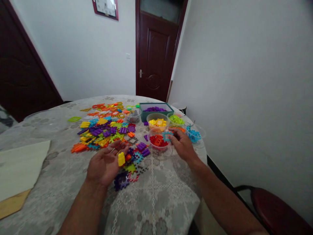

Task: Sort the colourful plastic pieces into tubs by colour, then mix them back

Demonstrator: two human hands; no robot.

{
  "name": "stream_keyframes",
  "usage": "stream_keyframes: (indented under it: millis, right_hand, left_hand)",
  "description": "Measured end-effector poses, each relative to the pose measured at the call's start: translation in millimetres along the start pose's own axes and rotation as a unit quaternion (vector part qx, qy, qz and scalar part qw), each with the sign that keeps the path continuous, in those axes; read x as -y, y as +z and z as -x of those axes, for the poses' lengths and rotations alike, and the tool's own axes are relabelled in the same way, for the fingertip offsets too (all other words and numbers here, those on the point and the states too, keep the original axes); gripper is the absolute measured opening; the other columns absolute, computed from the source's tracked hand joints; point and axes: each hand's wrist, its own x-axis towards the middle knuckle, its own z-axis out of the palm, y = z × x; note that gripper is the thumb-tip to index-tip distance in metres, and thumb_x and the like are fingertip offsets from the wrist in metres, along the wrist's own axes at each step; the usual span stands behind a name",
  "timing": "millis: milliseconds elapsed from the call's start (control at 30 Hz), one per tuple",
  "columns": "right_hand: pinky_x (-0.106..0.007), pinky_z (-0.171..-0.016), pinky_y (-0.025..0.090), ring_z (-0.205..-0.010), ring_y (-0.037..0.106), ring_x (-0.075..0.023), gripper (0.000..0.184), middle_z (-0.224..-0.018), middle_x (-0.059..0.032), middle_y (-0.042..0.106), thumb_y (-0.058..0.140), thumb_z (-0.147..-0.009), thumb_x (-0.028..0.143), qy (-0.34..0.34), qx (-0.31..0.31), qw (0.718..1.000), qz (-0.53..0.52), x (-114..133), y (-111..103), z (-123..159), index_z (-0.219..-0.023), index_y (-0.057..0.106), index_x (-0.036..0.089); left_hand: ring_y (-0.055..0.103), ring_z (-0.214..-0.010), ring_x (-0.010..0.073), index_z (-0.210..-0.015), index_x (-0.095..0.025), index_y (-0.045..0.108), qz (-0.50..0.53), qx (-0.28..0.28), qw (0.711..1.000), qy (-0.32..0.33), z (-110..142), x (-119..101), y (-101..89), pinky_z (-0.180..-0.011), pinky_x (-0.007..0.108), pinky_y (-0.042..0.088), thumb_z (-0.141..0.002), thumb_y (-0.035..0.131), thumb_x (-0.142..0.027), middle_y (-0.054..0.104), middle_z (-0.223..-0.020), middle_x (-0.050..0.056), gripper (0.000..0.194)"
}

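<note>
My right hand point(182, 145) pinches a light-blue toothed building piece point(167, 135) over the clear bowl of red pieces point(156, 141). Palm up, my left hand point(105, 163) has its fingers apart, slightly curled, beside a small loose pile of pieces. A yellow ridged block point(121, 159) shows right against its fingers; whether it rests on the hand or on the pile I cannot tell. In that pile are a purple gear ring point(121, 181), a lime piece point(130, 168), a light-blue gear point(138, 157) and purple ridged blocks point(141, 146).
Beyond my left hand spreads a big mixed heap point(100, 130). Clear bowls hold yellow point(157, 122), lime point(176, 119), light-blue point(193, 133) and grey pieces point(133, 115). A teal box point(156, 105) contains purple ones. A board point(22, 166) lies left; a chair point(276, 209) stands right.
</note>
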Motion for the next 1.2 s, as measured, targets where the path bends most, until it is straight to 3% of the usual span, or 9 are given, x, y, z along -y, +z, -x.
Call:
stream_keyframes:
  millis: [100, 167, 333, 433, 567, 700, 867, 1033, 1200]
  right_hand:
    - [-0.028, -0.062, 0.053, -0.069, 0.062, -0.0154, 0.051, -0.093, -0.0028, 0.069, 0.064, -0.090, 0.045, 0.035, -0.068, 0.997, 0.008, -21.5, -42.1, -13.2, -0.133, 0.068, 0.017]
    - [-0.028, -0.058, 0.051, -0.064, 0.060, -0.0150, 0.056, -0.092, -0.0032, 0.069, 0.063, -0.089, 0.047, 0.049, -0.109, 0.992, 0.034, -37.3, -68.1, -23.7, -0.135, 0.066, 0.016]
    - [-0.032, -0.072, 0.055, -0.077, 0.069, -0.0201, 0.051, -0.106, -0.0105, 0.075, 0.054, -0.090, 0.038, 0.052, -0.160, 0.961, 0.222, -75.2, -114.7, -50.5, -0.134, 0.070, 0.016]
    - [-0.036, -0.087, 0.055, -0.090, 0.071, -0.0244, 0.048, -0.106, -0.0131, 0.078, 0.052, -0.090, 0.031, 0.054, -0.169, 0.926, 0.334, -91.2, -127.8, -64.6, -0.130, 0.073, 0.015]
    - [-0.041, -0.099, 0.052, -0.101, 0.070, -0.0290, 0.048, -0.112, -0.0174, 0.078, 0.051, -0.090, 0.027, 0.048, -0.175, 0.910, 0.374, -98.5, -132.2, -73.9, -0.129, 0.073, 0.012]
    - [-0.045, -0.104, 0.050, -0.112, 0.067, -0.0315, 0.044, -0.121, -0.0210, 0.074, 0.047, -0.092, 0.024, -0.033, -0.199, 0.895, 0.398, -91.3, -123.8, -63.6, -0.124, 0.074, 0.010]
    - [-0.043, -0.102, 0.052, -0.106, 0.069, -0.0280, 0.031, -0.110, -0.0146, 0.076, 0.048, -0.095, 0.023, -0.113, -0.151, 0.927, 0.326, -65.4, -81.6, -14.3, -0.107, 0.076, 0.018]
    - [-0.036, -0.089, 0.057, -0.094, 0.069, -0.0210, 0.022, -0.111, -0.0093, 0.074, 0.054, -0.100, 0.021, -0.151, 0.052, 0.966, 0.201, -25.2, -16.6, 55.6, -0.113, 0.071, 0.022]
    - [-0.039, -0.094, 0.058, -0.113, 0.066, -0.0238, 0.036, -0.132, -0.0119, 0.065, 0.064, -0.100, 0.028, -0.149, 0.254, 0.938, 0.184, 6.0, 23.4, 97.9, -0.135, 0.061, 0.024]
  left_hand:
    - [0.076, -0.100, 0.0287, -0.099, -0.012, 0.073, -0.012, -0.009, 1.000, 0.004, 1.4, 1.2, 0.5, -0.077, 0.038, 0.069, -0.073, 0.060, -0.008, 0.074, -0.106, 0.018, 0.030]
    - [0.075, -0.095, 0.0252, -0.096, -0.014, 0.073, -0.038, -0.012, 0.998, 0.046, -0.1, 4.4, -0.1, -0.077, 0.034, 0.067, -0.072, 0.063, -0.010, 0.074, -0.100, 0.014, 0.026]
    - [0.072, -0.095, 0.0236, -0.098, -0.019, 0.073, -0.217, 0.003, 0.958, 0.185, -2.5, 12.6, -5.4, -0.083, 0.034, 0.063, -0.073, 0.075, -0.025, 0.075, -0.096, 0.007, 0.026]
    - [0.073, -0.097, 0.0263, -0.106, -0.019, 0.072, -0.409, 0.003, 0.878, 0.248, -0.2, 18.5, -8.5, -0.088, 0.039, 0.060, -0.081, 0.073, -0.042, 0.077, -0.100, 0.006, 0.034]
    - [0.073, -0.098, 0.0280, -0.105, -0.021, 0.071, -0.615, 0.014, 0.718, 0.326, -0.3, 28.8, -11.7, -0.090, 0.041, 0.058, -0.090, 0.062, -0.046, 0.077, -0.107, 0.008, 0.030]
    - [0.072, -0.103, 0.0286, -0.104, -0.021, 0.070, -0.687, 0.038, 0.604, 0.403, -7.5, 34.2, -17.0, -0.097, 0.043, 0.055, -0.095, 0.054, -0.039, 0.076, -0.106, 0.010, 0.025]
    - [0.070, -0.103, 0.0292, -0.106, -0.020, 0.067, -0.715, 0.041, 0.536, 0.448, -17.6, 32.0, -27.1, -0.100, 0.044, 0.053, -0.097, 0.050, -0.035, 0.074, -0.106, 0.011, 0.024]
    - [0.066, -0.108, 0.0350, -0.113, -0.016, 0.067, -0.753, 0.019, 0.460, 0.470, -27.5, 29.4, -38.5, -0.104, 0.051, 0.049, -0.098, 0.049, -0.035, 0.072, -0.109, 0.016, 0.030]
    - [0.062, -0.121, 0.0373, -0.128, -0.016, 0.067, -0.803, -0.052, 0.424, 0.415, -25.8, 31.9, -44.0, -0.108, 0.054, 0.046, -0.099, 0.055, -0.040, 0.069, -0.126, 0.019, 0.039]
